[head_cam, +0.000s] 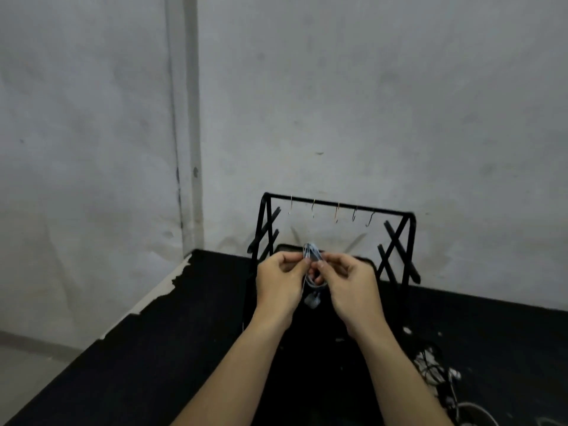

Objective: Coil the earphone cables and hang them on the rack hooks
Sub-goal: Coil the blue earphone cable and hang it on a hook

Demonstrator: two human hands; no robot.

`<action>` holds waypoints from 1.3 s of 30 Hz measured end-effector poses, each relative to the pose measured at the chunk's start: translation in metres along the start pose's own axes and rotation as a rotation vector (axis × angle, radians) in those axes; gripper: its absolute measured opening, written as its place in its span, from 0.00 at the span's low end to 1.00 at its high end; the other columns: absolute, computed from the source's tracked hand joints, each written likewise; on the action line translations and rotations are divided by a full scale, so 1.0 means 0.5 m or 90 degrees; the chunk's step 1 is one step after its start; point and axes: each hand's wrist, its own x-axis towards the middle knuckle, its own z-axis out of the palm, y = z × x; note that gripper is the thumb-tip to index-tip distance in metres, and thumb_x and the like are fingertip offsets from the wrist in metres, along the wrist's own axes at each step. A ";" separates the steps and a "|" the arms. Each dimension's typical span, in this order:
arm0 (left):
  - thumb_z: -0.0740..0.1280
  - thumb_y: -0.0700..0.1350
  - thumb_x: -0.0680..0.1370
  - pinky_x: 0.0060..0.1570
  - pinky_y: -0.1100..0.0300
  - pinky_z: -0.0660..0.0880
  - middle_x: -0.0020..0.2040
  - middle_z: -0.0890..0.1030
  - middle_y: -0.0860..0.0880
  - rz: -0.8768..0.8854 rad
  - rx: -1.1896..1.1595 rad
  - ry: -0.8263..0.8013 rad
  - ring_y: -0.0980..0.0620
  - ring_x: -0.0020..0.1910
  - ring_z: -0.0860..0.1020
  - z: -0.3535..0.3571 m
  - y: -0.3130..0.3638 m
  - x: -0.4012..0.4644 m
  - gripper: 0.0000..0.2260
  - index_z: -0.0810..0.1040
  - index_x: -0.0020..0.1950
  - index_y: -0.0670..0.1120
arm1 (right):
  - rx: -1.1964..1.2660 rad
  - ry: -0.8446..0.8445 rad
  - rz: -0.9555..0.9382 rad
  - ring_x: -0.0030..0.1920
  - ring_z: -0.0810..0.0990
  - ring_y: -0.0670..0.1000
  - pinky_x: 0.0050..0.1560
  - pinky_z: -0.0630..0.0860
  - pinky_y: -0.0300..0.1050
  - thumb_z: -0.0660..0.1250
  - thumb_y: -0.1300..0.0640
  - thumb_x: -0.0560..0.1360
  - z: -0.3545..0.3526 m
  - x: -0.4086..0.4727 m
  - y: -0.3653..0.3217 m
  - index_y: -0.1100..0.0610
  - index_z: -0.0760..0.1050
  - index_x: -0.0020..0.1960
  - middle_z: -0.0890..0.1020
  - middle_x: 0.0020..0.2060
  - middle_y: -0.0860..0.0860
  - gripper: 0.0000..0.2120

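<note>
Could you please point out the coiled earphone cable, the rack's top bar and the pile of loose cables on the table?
coiled earphone cable (pixel 313 256): head view, upper loops between both hands.
rack's top bar (pixel 362 208): head view, bare stretch between hooks.
pile of loose cables (pixel 430 364): head view, tangle's middle.

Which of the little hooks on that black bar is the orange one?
It is the middle hook of the five hanging from the black metal rack's top bar: it looks orange-copper, while the two to its left are pale and the two to its right are dark.
</note>
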 end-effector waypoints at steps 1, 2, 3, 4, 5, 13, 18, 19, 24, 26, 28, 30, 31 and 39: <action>0.72 0.35 0.75 0.43 0.58 0.81 0.38 0.86 0.45 -0.003 0.018 0.004 0.49 0.40 0.85 0.001 -0.008 0.006 0.06 0.81 0.40 0.45 | -0.013 0.000 0.004 0.37 0.85 0.49 0.43 0.81 0.44 0.69 0.66 0.77 0.000 0.005 0.008 0.53 0.82 0.45 0.86 0.36 0.54 0.09; 0.73 0.35 0.74 0.45 0.56 0.81 0.39 0.86 0.45 -0.011 0.036 0.006 0.48 0.41 0.85 0.001 -0.019 0.010 0.07 0.81 0.40 0.46 | -0.017 -0.002 0.012 0.37 0.84 0.49 0.44 0.81 0.45 0.69 0.66 0.77 0.001 0.006 0.019 0.53 0.82 0.44 0.86 0.36 0.54 0.09; 0.73 0.36 0.74 0.46 0.55 0.81 0.39 0.85 0.44 -0.016 0.049 0.007 0.47 0.41 0.85 0.000 -0.027 0.012 0.08 0.81 0.39 0.47 | -0.011 -0.002 0.019 0.37 0.84 0.49 0.44 0.81 0.45 0.69 0.66 0.77 0.000 0.006 0.026 0.53 0.82 0.43 0.86 0.36 0.53 0.10; 0.74 0.36 0.74 0.48 0.52 0.82 0.40 0.86 0.44 -0.019 0.058 0.005 0.46 0.42 0.85 0.000 -0.028 0.019 0.08 0.81 0.39 0.47 | 0.000 -0.003 0.024 0.37 0.83 0.48 0.43 0.81 0.43 0.69 0.67 0.77 -0.001 0.011 0.029 0.52 0.82 0.42 0.86 0.35 0.53 0.11; 0.74 0.36 0.73 0.49 0.49 0.82 0.40 0.86 0.43 -0.034 0.066 0.003 0.45 0.42 0.85 -0.006 -0.040 0.020 0.08 0.81 0.39 0.47 | 0.011 -0.007 0.041 0.36 0.83 0.48 0.42 0.81 0.42 0.68 0.68 0.77 0.001 0.007 0.041 0.53 0.81 0.42 0.86 0.35 0.52 0.12; 0.73 0.32 0.73 0.45 0.50 0.82 0.37 0.85 0.40 -0.110 0.046 -0.033 0.43 0.38 0.85 -0.018 -0.054 0.028 0.06 0.79 0.40 0.41 | -0.013 -0.037 0.082 0.32 0.77 0.45 0.37 0.77 0.40 0.65 0.67 0.78 0.012 0.013 0.073 0.53 0.82 0.41 0.83 0.34 0.54 0.13; 0.71 0.29 0.74 0.34 0.57 0.81 0.40 0.82 0.38 -0.149 0.039 -0.045 0.46 0.33 0.83 -0.016 -0.064 0.023 0.06 0.77 0.42 0.38 | -0.076 -0.021 0.124 0.32 0.81 0.44 0.40 0.78 0.45 0.66 0.64 0.78 0.012 0.019 0.095 0.54 0.83 0.39 0.83 0.31 0.50 0.12; 0.71 0.29 0.74 0.34 0.57 0.81 0.40 0.82 0.38 -0.154 0.045 -0.043 0.46 0.33 0.83 -0.017 -0.068 0.024 0.06 0.77 0.42 0.37 | -0.082 -0.019 0.136 0.32 0.81 0.45 0.40 0.79 0.47 0.67 0.64 0.77 0.013 0.020 0.100 0.54 0.83 0.37 0.83 0.30 0.49 0.12; 0.71 0.29 0.73 0.41 0.52 0.82 0.43 0.83 0.36 -0.180 0.056 -0.033 0.43 0.37 0.84 -0.019 -0.081 0.026 0.06 0.77 0.43 0.38 | -0.117 -0.020 0.170 0.30 0.79 0.45 0.40 0.78 0.46 0.68 0.63 0.76 0.014 0.022 0.121 0.55 0.82 0.34 0.83 0.29 0.49 0.13; 0.71 0.29 0.73 0.38 0.54 0.82 0.43 0.83 0.36 -0.178 0.051 -0.026 0.43 0.36 0.84 -0.019 -0.079 0.027 0.06 0.77 0.44 0.38 | -0.122 -0.035 0.157 0.30 0.79 0.44 0.40 0.77 0.45 0.68 0.61 0.76 0.014 0.021 0.120 0.53 0.83 0.34 0.83 0.28 0.47 0.13; 0.72 0.30 0.73 0.35 0.56 0.81 0.45 0.83 0.36 -0.172 0.047 -0.013 0.44 0.36 0.84 -0.020 -0.077 0.028 0.08 0.77 0.47 0.38 | -0.124 -0.046 0.140 0.31 0.78 0.43 0.39 0.76 0.43 0.69 0.59 0.77 0.017 0.019 0.116 0.51 0.83 0.36 0.84 0.30 0.47 0.12; 0.71 0.29 0.73 0.34 0.58 0.81 0.44 0.83 0.37 -0.167 0.039 -0.021 0.45 0.34 0.84 -0.020 -0.073 0.027 0.09 0.77 0.50 0.38 | -0.121 -0.039 0.135 0.30 0.78 0.43 0.37 0.76 0.43 0.70 0.59 0.77 0.019 0.020 0.117 0.52 0.83 0.37 0.84 0.31 0.49 0.10; 0.71 0.29 0.73 0.33 0.59 0.80 0.42 0.83 0.38 -0.165 0.037 -0.035 0.46 0.33 0.83 -0.019 -0.072 0.025 0.07 0.78 0.48 0.36 | -0.124 -0.032 0.137 0.29 0.78 0.43 0.36 0.75 0.43 0.70 0.60 0.77 0.018 0.020 0.117 0.53 0.83 0.37 0.84 0.31 0.49 0.10; 0.70 0.29 0.74 0.33 0.61 0.80 0.38 0.83 0.40 -0.150 -0.001 -0.049 0.49 0.32 0.82 -0.017 -0.058 0.026 0.04 0.79 0.43 0.37 | -0.087 -0.011 0.111 0.29 0.77 0.43 0.32 0.75 0.41 0.71 0.61 0.76 0.010 0.021 0.096 0.52 0.84 0.40 0.83 0.30 0.50 0.08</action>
